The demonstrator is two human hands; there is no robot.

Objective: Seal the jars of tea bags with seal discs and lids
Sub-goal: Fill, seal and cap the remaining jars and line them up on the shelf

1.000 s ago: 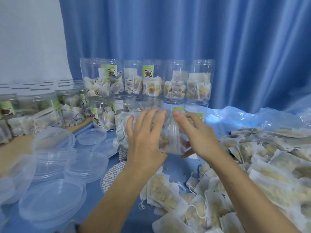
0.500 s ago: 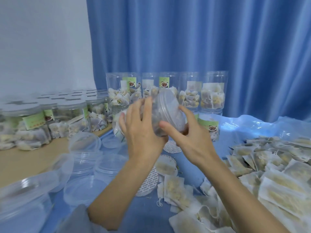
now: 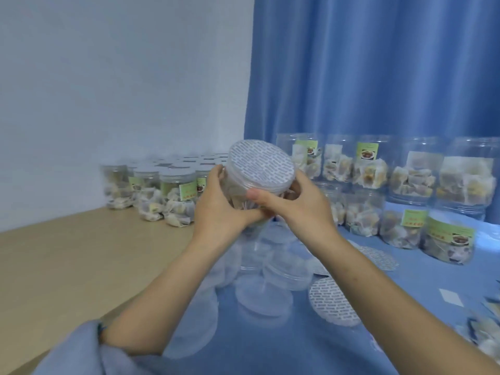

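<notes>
I hold a clear plastic jar of tea bags (image 3: pixel 259 171) in the air, tilted so its top faces me. A white printed seal disc shows through its clear lid. My left hand (image 3: pixel 224 204) wraps the jar's left side and bottom. My right hand (image 3: pixel 295 201) grips the lid's lower right rim, thumb across the front. Below the hands lie loose clear lids (image 3: pixel 263 299) and seal discs (image 3: pixel 334 301) on the blue cloth.
Lidded jars (image 3: pixel 173 190) stand grouped at the back left on the wooden tabletop (image 3: pixel 67 261). Open jars of tea bags (image 3: pixel 414 171) are stacked in two rows at the back right before a blue curtain. Loose tea bags (image 3: pixel 484 331) lie at the right edge.
The view has swung left. I have lifted the jar and tipped it until its sealed top faces me; both hands keep hold of it.
</notes>
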